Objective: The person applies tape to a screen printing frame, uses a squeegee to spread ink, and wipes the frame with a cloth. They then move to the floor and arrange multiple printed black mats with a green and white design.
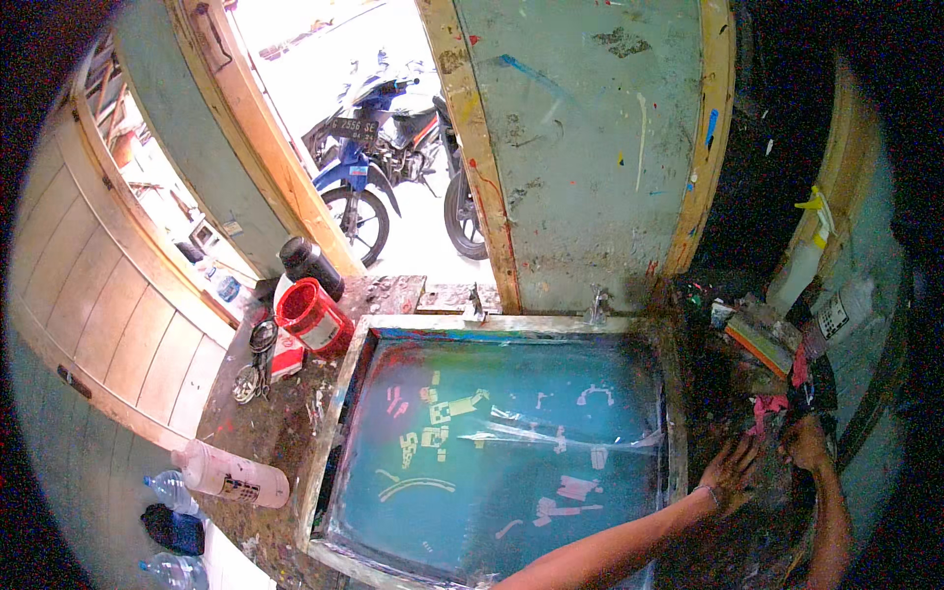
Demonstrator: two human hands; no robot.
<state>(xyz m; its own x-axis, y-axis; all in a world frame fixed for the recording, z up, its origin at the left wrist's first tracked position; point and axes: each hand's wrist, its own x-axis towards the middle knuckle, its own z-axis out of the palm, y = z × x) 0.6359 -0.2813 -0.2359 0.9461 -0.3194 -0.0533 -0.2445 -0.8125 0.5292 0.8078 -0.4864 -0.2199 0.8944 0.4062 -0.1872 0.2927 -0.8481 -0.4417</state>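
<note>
A screen-printing frame (676, 433) with a blue-green mesh (403, 531) lies in front of me. Pale yellow and pink cut-out shapes show in the mesh, and a whitish streak crosses it. My left arm reaches over the frame's lower right corner. To the right of the frame, my left hand (730, 474) rests on the dark worktop, fingers stretched out, near a crumpled pink cloth (767, 411). Just right of it, my right hand (808, 444) is closed with fingers curled. Whatever it grips, if anything, is too dark and small to make out.
Left of the frame stand a red tub (320, 329), a black flask (310, 265), scissors (253, 382) and a pinkish squeeze bottle (234, 474). At the right are a spray bottle (798, 267), a white bottle (848, 309) and an orange-edged block (759, 346). Motorcycles (379, 147) stand beyond the doorway.
</note>
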